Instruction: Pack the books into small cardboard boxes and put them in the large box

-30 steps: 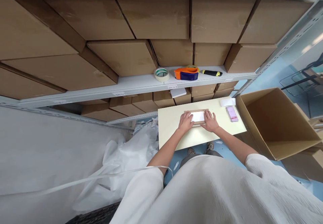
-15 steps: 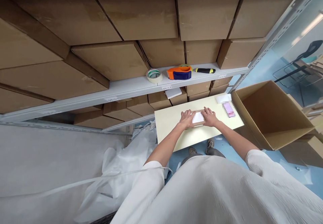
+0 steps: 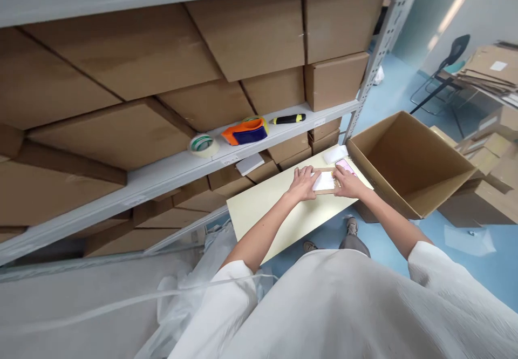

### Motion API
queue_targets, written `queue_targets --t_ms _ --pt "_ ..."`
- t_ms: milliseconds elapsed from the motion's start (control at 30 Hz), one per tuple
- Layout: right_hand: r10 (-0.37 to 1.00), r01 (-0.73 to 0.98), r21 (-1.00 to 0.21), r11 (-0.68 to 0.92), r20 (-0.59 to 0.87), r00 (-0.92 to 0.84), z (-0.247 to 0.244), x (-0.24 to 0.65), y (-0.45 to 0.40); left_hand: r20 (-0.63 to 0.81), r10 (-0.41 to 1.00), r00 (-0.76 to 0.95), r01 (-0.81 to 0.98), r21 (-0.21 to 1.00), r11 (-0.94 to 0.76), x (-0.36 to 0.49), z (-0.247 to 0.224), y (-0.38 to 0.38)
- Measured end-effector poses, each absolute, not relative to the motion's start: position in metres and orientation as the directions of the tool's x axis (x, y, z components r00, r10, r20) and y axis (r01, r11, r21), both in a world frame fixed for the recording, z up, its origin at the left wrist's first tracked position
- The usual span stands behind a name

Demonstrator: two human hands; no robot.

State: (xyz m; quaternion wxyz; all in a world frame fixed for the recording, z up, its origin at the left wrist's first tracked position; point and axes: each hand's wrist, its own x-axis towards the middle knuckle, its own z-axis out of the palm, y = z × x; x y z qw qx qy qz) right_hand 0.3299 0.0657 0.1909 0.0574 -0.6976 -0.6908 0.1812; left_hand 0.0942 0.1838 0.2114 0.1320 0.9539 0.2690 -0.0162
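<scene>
A small flat cardboard box with a white label on top is held between both my hands over the pale yellow board. My left hand grips its left end, thumb on the upper face. On the opposite end, my right hand has its fingers wrapped round the edge. Just beyond the right hand lies a pink phone-like item, partly covered by that hand. A white folded packet rests behind it.
A large open carton stands right of the board. On the shelf edge lie a tape roll, an orange and blue tape dispenser and a cutter knife. Cardboard boxes fill the shelves. White plastic sheeting lies lower left.
Both hands and the small box have shifted right along the board, closer to the pink item and the large carton. My view has turned to the right.
</scene>
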Motion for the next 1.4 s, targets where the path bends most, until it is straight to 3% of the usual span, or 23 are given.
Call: queue_targets --t_ms 133,367,567,800,1167,1400 --pt "0.981 0.947 -0.273 -0.168 -0.145 0.132 0.210 0.387 0.044 -0.064 0.423 0.904 0.425 0.251 -0.870 0.167 0.224 0.187" --pt "0.939 0.893 -0.292 -0.341 -0.060 0.339 0.231 0.522 -0.001 0.064 0.207 0.976 0.185 0.248 -0.951 0.335 0.240 0.191" --pt "0.887 0.838 -0.306 -0.452 -0.053 0.459 0.214 0.641 -0.017 0.050 0.115 0.992 0.096 0.289 -0.953 0.479 0.217 0.199" --pt "0.774 0.690 -0.368 -0.623 -0.164 0.611 0.152 0.710 -0.022 -0.154 0.128 0.980 0.175 0.342 -0.923 0.571 0.144 0.203" --pt "0.542 0.401 -0.380 -0.834 -0.428 0.723 0.010 0.725 -0.035 -0.435 -0.139 0.889 0.092 0.469 -0.878 0.650 -0.007 0.212" --pt "0.394 0.181 -0.407 -0.895 -0.534 0.748 -0.095 0.724 -0.044 -0.580 -0.220 0.784 0.103 0.472 -0.875 0.683 -0.105 0.189"
